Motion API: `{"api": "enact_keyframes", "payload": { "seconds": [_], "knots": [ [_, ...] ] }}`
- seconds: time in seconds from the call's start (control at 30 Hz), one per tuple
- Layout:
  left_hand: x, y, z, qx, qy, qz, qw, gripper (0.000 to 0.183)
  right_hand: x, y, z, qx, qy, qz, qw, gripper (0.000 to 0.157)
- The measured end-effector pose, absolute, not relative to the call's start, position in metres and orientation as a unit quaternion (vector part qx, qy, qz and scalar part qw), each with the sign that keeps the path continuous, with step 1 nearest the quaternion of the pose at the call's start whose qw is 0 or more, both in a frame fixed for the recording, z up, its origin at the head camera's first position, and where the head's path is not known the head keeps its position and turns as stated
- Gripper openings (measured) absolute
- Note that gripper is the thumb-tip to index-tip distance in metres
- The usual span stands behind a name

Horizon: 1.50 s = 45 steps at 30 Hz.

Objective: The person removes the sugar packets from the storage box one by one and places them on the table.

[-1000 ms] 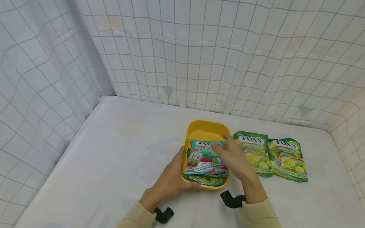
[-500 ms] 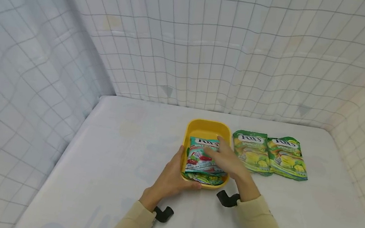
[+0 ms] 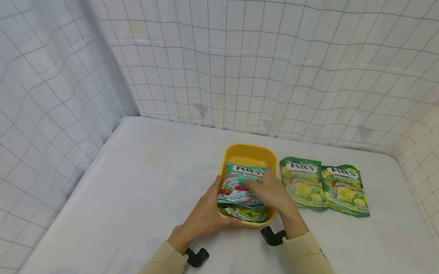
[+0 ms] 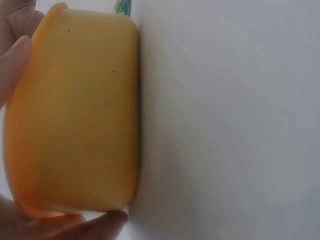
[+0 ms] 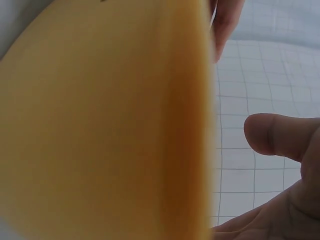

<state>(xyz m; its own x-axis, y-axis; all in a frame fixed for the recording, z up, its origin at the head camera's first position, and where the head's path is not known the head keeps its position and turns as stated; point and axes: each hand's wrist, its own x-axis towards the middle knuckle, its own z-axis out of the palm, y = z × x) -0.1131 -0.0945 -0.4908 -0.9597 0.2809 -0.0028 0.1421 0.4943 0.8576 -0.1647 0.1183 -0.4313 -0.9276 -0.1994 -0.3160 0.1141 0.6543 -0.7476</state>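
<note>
My left hand (image 3: 207, 214) grips a yellow plastic container (image 3: 242, 155) at its near left corner, thumb along the near side and fingers up the left wall. Inside lies a teal FOX'S Mint Blossom candy bag (image 3: 237, 195), on top of a green candy bag (image 3: 242, 213) that shows at the near end. My right hand (image 3: 278, 195) reaches over the right rim, thumb over the teal bag and fingers by its right edge. In the right wrist view that thumb (image 5: 275, 134) is straight and spread, while the fingers are mostly hidden by the container's wall.
Two green and yellow FOX'S candy bags, one nearer (image 3: 302, 182) and one farther right (image 3: 345, 190), lie side by side right of the container on the white table (image 3: 145, 192). White grid-lined cloth (image 3: 253, 67) hangs at the back and both sides.
My right hand has moved left and down into the container. The teal bag has shifted slightly left, against the left wall. My left hand has kept its hold.
</note>
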Motion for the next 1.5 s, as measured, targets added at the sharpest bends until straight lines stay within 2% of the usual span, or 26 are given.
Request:
{"api": "enact_keyframes", "payload": {
  "seconds": [0.23,0.43,0.77,1.03,1.33,1.5],
  "knots": [
    [-0.113,-0.092,-0.492,0.132,0.86,0.487,0.078,0.138,-0.162,0.116,-0.438,-0.025,0.9,-0.398,0.174,0.101],
    [-0.113,-0.094,-0.49,0.12,0.866,0.48,0.07,0.139,-0.165,0.114,-0.445,0.007,0.871,-0.47,0.14,0.098],
    [-0.113,-0.094,-0.492,0.115,0.866,0.481,0.072,0.139,-0.165,0.112,-0.45,0.05,0.799,-0.588,0.116,0.09],
    [-0.114,-0.095,-0.492,0.111,0.867,0.482,0.069,0.14,-0.171,0.112,-0.45,0.064,0.798,-0.581,0.147,0.089],
    [-0.115,-0.097,-0.494,0.116,0.867,0.479,0.066,0.14,-0.177,0.107,-0.457,0.071,0.728,-0.651,0.202,0.076],
    [-0.116,-0.096,-0.494,0.118,0.866,0.48,0.069,0.14,-0.177,0.104,-0.457,0.062,0.715,-0.667,0.201,0.077]
  ]
}}
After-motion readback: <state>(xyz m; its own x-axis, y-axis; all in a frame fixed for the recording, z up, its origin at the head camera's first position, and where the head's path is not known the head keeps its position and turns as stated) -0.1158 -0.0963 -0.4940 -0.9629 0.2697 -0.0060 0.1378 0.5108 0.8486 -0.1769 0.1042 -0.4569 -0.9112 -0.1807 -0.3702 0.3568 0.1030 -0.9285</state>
